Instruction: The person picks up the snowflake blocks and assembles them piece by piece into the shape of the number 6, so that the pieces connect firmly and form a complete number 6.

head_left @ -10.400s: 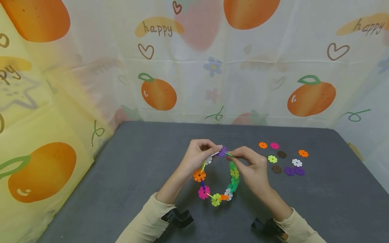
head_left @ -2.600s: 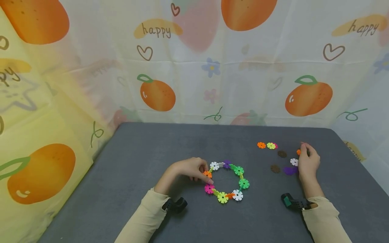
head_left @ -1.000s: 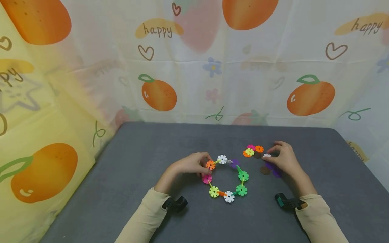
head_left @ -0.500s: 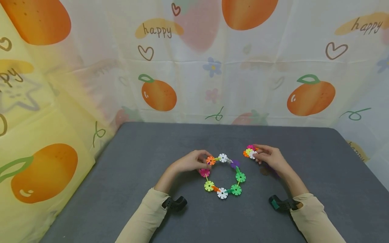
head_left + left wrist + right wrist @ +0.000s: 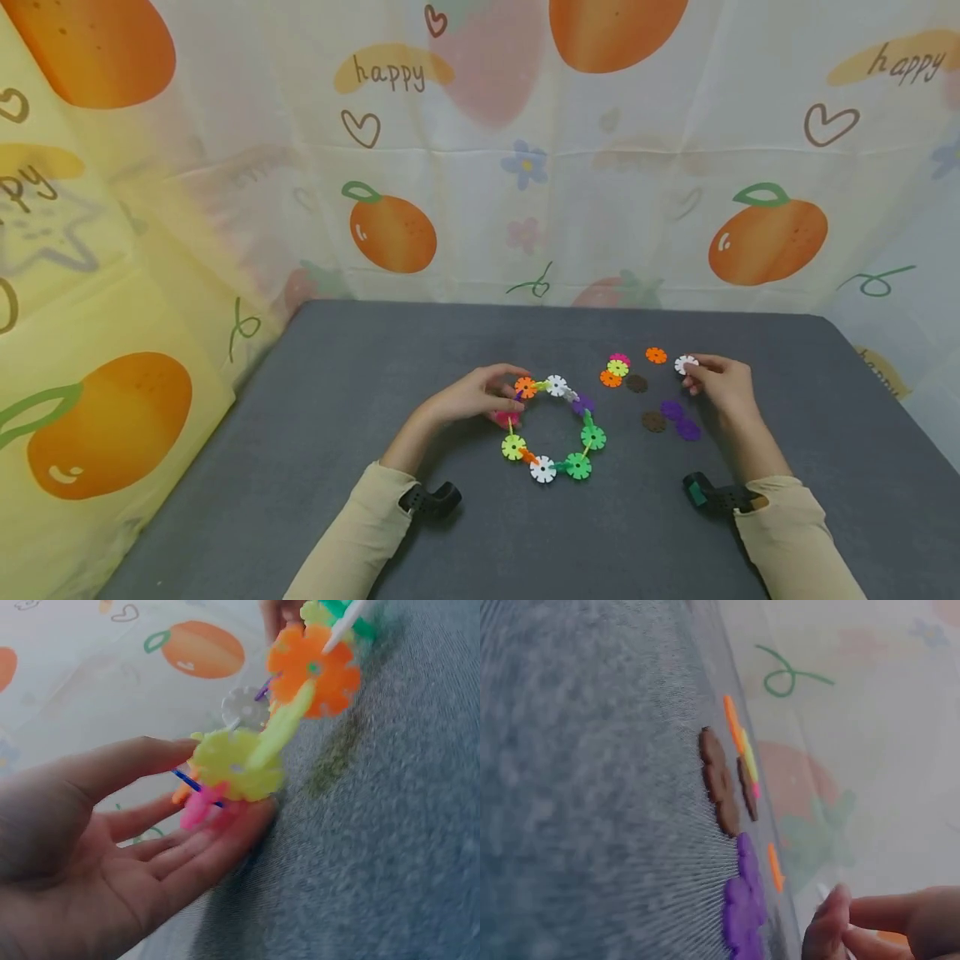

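My left hand (image 5: 480,396) grips a closed ring of interlocking snowflake discs (image 5: 593,437) at its left side, by the orange and pink discs. The ring runs through white, purple, green and yellow-green pieces, some standing edge-on. In the left wrist view, thumb and fingers close round the pink disc (image 5: 201,808) behind a yellow-green disc (image 5: 232,761). Over the right part of the table, my right hand (image 5: 726,385) pinches a loose white disc (image 5: 682,364) between thumb and fingertips. In the right wrist view those fingers (image 5: 838,907) mostly cover it.
Right of the ring, pink, yellow-green (image 5: 618,368) and orange (image 5: 611,379) discs overlap. Another orange disc (image 5: 656,356), two brown discs (image 5: 654,422) and purple discs (image 5: 687,429) lie nearby. A printed cloth (image 5: 465,208) hangs behind the grey table (image 5: 360,350).
My right hand has swung left to the overlapping discs, then back right, still pinching the white disc. My left hand keeps its grip while the ring turns slightly. Earlier, both hands worked on the ring.
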Demonstrator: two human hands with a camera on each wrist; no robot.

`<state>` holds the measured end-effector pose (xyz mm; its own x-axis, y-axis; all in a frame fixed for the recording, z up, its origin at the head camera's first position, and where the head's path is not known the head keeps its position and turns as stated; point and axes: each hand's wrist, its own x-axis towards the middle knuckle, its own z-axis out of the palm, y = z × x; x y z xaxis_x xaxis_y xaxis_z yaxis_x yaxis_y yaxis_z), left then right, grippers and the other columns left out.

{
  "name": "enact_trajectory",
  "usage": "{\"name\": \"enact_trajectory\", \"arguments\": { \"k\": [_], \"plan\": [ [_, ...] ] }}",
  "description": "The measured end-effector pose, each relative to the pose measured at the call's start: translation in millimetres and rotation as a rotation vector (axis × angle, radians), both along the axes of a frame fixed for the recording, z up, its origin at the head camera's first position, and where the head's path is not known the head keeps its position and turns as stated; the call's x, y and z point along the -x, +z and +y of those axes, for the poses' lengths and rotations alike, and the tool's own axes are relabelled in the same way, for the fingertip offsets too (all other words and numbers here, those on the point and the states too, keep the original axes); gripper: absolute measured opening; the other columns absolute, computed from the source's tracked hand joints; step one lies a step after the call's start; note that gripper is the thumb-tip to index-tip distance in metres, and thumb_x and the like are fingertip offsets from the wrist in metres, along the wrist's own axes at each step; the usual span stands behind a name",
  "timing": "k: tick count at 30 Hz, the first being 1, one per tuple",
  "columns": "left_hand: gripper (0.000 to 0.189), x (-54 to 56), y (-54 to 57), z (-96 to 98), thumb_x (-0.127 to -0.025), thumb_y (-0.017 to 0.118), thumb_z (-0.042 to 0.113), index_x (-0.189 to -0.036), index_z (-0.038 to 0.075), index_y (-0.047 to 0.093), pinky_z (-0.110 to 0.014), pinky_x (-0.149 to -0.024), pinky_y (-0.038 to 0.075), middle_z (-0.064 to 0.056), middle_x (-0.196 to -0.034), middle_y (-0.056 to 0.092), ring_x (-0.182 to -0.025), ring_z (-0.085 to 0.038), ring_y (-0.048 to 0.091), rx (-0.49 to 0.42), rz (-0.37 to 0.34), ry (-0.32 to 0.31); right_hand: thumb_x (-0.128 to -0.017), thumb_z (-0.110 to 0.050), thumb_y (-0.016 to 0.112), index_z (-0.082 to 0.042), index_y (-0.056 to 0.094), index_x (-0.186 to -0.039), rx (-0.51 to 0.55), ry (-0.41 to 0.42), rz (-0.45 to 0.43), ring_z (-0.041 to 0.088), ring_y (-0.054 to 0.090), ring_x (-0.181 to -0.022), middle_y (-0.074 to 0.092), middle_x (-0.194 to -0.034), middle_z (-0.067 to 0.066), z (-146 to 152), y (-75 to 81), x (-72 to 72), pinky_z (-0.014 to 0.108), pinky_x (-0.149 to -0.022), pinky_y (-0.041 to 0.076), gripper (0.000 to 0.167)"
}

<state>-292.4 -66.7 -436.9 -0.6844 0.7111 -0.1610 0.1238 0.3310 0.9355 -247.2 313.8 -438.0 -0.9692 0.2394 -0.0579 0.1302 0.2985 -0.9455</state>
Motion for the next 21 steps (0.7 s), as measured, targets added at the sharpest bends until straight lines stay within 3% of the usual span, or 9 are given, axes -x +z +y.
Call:
{"name": "enact_trajectory", "arguments": {
  "k": [3,7,11,16,19,21],
  "plan": [
    [0.052,0.5,-3.6,0.7,-0.092,0.065,0.009,-0.141,0.003,0.047,-0.033,-0.083,0.06,-0.02,-0.117,0.067,-0.09,-0.015,0.072,-0.077,-0.096,0.064,-0.098,-0.008,0.055,0.017,0.046,-0.13,0.163,-0.022,0.055,0.0,0.065,-0.063,0.065,-0.072,-0.016,-2.2,0.4,-1.5,0.018,-0.063,0.057,0.042],
    [0.043,0.0,-6.4,0.8,-0.093,0.064,0.007,-0.133,-0.003,0.053,-0.034,-0.089,0.058,-0.023,-0.122,0.065,-0.095,-0.016,0.071,-0.161,-0.159,0.119,-0.097,-0.014,0.059,0.01,0.05,-0.126,0.275,0.058,0.053,0.003,0.069,-0.071,0.068,-0.08,-0.014,-15.0,2.4,-2.4,0.02,-0.071,0.059,0.039],
    [0.042,-1.4,-6.3,0.7,-0.095,0.061,0.006,-0.136,0.005,0.053,-0.038,-0.089,0.058,-0.022,-0.124,0.066,-0.094,-0.02,0.073,-0.207,-0.241,0.086,-0.097,-0.017,0.061,0.008,0.046,-0.133,0.291,0.137,0.012,0.004,0.069,-0.075,0.068,-0.084,-0.014,-36.0,5.5,-3.0,0.023,-0.076,0.059,0.047],
    [0.046,-3.2,-3.4,2.8,-0.1,0.054,0.009,-0.144,0.018,0.047,-0.037,-0.093,0.056,-0.02,-0.131,0.062,-0.098,-0.021,0.072,-0.243,-0.302,-0.01,-0.097,-0.019,0.06,0.011,0.038,-0.138,0.325,0.227,-0.009,0.006,0.072,-0.085,0.067,-0.093,-0.012,-62.8,8.6,-4.8,0.026,-0.089,0.057,0.055],
    [0.045,-3.5,-1.8,5.8,-0.101,0.051,0.01,-0.145,0.015,0.045,-0.038,-0.101,0.052,-0.022,-0.132,0.06,-0.106,-0.023,0.07,-0.301,-0.324,-0.023,-0.097,-0.022,0.061,0.009,0.039,-0.139,0.317,0.272,-0.021,0.008,0.071,-0.092,0.064,-0.097,-0.01,-74.0,10.5,-6.2,0.029,-0.092,0.056,0.057],
    [0.042,-3.6,-1.2,7.2,-0.1,0.052,0.008,-0.141,0.009,0.047,-0.038,-0.104,0.05,-0.022,-0.128,0.063,-0.111,-0.025,0.068,-0.349,-0.352,0.012,-0.098,-0.024,0.061,0.008,0.04,-0.139,0.307,0.293,-0.025,0.01,0.071,-0.094,0.064,-0.098,-0.01,-78.3,11.2,-6.4,0.031,-0.091,0.057,0.056]
  ]
}}
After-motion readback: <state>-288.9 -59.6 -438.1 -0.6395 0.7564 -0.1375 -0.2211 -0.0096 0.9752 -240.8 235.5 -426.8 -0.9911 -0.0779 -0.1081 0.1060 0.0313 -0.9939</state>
